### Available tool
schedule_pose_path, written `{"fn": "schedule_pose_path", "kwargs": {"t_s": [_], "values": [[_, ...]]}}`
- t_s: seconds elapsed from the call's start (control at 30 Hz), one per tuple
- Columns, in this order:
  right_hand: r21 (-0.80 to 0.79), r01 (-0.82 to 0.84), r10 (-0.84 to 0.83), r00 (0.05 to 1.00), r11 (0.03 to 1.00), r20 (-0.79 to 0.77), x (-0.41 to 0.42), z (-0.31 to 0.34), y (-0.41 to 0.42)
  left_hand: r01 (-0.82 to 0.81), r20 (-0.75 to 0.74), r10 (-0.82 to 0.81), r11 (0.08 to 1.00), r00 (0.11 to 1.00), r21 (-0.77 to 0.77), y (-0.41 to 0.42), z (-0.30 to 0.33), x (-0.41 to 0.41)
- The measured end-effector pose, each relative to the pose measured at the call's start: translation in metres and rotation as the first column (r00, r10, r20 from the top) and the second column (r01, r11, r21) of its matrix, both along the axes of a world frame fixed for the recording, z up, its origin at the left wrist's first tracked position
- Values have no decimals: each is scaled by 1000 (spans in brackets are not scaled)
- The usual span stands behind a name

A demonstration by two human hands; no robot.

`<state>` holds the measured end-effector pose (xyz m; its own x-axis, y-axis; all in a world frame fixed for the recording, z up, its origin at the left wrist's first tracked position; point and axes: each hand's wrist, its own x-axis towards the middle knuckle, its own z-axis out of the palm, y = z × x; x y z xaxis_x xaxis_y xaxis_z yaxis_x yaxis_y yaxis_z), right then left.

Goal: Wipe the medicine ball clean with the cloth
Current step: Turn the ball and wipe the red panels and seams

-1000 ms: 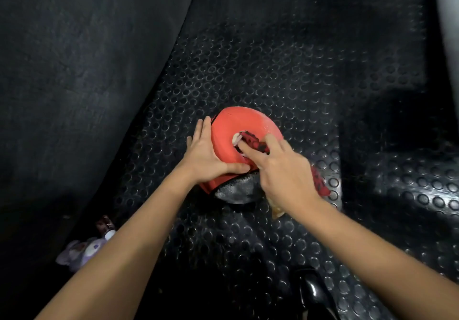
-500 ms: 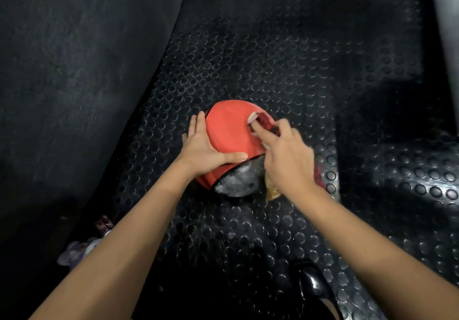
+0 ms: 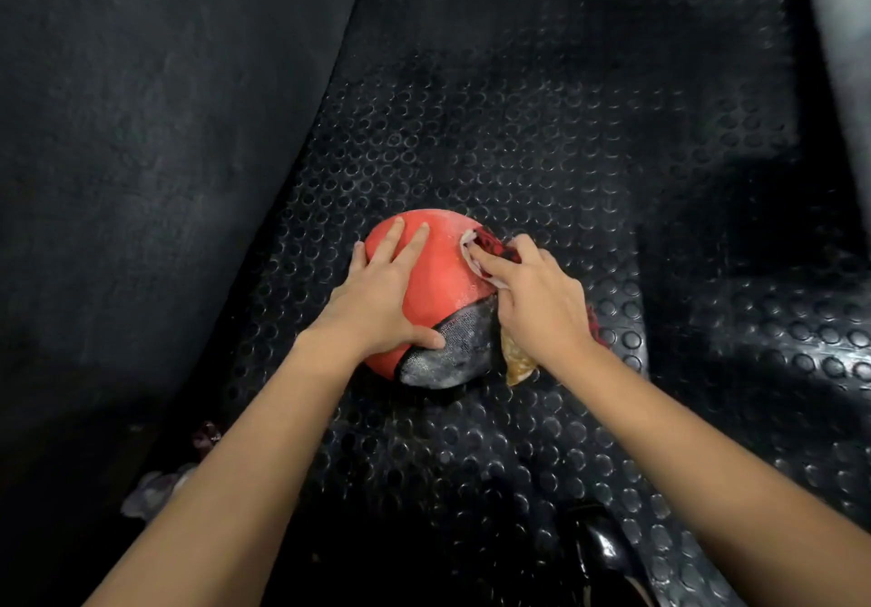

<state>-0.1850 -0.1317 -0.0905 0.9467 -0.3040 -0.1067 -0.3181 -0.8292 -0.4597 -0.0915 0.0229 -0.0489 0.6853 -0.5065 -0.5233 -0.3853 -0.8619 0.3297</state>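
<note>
Red rubber, with one grey textured panel facing the camera: the medicine ball is sitting on a black studded floor mat, just below the centre of the frame. Both arms are reaching up from the bottom corners and meeting on it.

The left hand is lying flat on the ball's left and top side, fingers straight and spread, thumb stretching across to the edge of the grey panel. It is bracing the ball, not gripping it.

The right hand is lying against the ball's right side. Its fingers are curling over a patterned cloth, with the index finger pressing the bunched fabric onto the upper right of the red surface. A tan corner of the cloth is hanging out below the wrist.

The ball is lying directly between the two hands, both touching it. The red area between the left fingertips and the cloth is looking like the likeliest next stretch to wipe.

A glossy black shoe is showing at the bottom edge.
</note>
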Motion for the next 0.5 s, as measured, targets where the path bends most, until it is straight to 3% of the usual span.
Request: {"fn": "schedule_pose_path", "kwargs": {"t_s": [0.17,0.33,0.5], "values": [[-51,-1,2,999,999,35,14,7,13,6,33,-8,998,999,62,11,-4,4],[-198,-193,240,938,961,250,-10,-4,37,-60,17,60,998,998,-25,25,-8,1],[-143,-34,69,965,989,254,-4,-2,44,-50,53,52,998,997,-44,19,-8,3]]}}
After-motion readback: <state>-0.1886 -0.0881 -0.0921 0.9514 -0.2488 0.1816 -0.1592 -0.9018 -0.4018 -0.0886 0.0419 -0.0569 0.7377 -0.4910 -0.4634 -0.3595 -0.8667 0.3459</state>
